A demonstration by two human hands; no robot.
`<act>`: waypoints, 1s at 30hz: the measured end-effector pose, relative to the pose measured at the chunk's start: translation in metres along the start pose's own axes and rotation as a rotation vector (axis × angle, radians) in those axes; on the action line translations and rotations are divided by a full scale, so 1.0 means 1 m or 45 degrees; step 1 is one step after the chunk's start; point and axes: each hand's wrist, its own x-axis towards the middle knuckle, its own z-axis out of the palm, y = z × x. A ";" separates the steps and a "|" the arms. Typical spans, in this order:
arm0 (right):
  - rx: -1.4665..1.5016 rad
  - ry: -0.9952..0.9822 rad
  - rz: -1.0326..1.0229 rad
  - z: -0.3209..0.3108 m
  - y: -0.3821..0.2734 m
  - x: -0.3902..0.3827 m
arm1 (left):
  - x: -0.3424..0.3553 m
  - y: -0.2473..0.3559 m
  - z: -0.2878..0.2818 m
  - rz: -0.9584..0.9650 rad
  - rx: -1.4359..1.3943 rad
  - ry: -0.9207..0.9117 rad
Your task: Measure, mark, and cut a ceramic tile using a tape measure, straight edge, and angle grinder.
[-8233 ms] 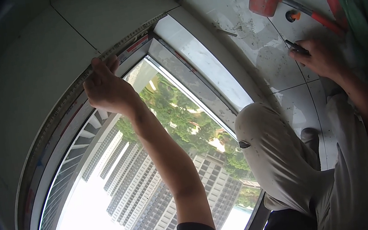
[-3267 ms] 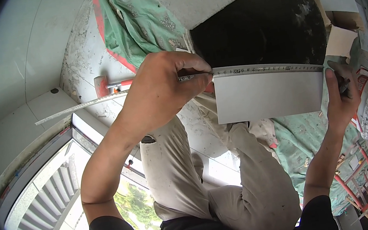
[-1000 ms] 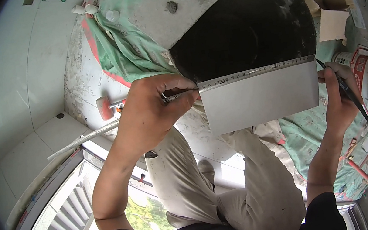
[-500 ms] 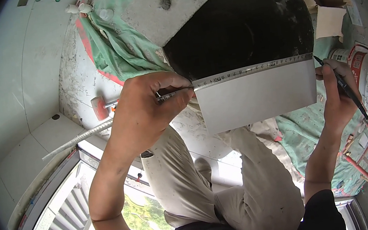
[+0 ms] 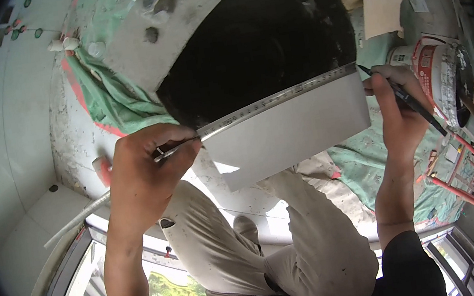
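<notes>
One long measuring strip (image 5: 267,102) lies along the upper edge of a pale rectangular panel (image 5: 295,130), in front of the person above the knees. The strip runs on leftward past the panel, behind the left hand (image 5: 152,167), and its free end slants down toward the window side. The left grip is pinched, thumb against fingers, on the strip at the panel's upper left corner. The right hand (image 5: 404,105) has its grip closed around a black pen (image 5: 417,109), whose tip is just beside the panel's upper right corner; whether it touches cannot be told. A fingertip of that hand is at the panel's right edge.

Beyond the panel spreads a black surface (image 5: 258,42) with a rounded right side, and a grey slab (image 5: 135,50) adjoins it at the upper left. Green cloth (image 5: 109,99) is bunched left of these, near a red mallet head (image 5: 102,170) partly hidden by the left hand. To the right are an open cardboard box (image 5: 383,13), a red-and-white bucket (image 5: 438,76) and a red frame (image 5: 471,166). Beige trousers (image 5: 214,242) cover the bent legs below.
</notes>
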 end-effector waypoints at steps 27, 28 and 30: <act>-0.106 -0.042 -0.150 -0.004 -0.008 0.014 | -0.001 0.004 0.007 -0.106 -0.070 0.023; -0.106 -0.041 -0.146 -0.005 -0.009 0.014 | -0.002 0.004 0.006 -0.108 -0.068 0.020; -0.078 -0.066 -0.121 -0.006 -0.006 0.014 | -0.001 0.004 0.006 -0.118 -0.059 0.020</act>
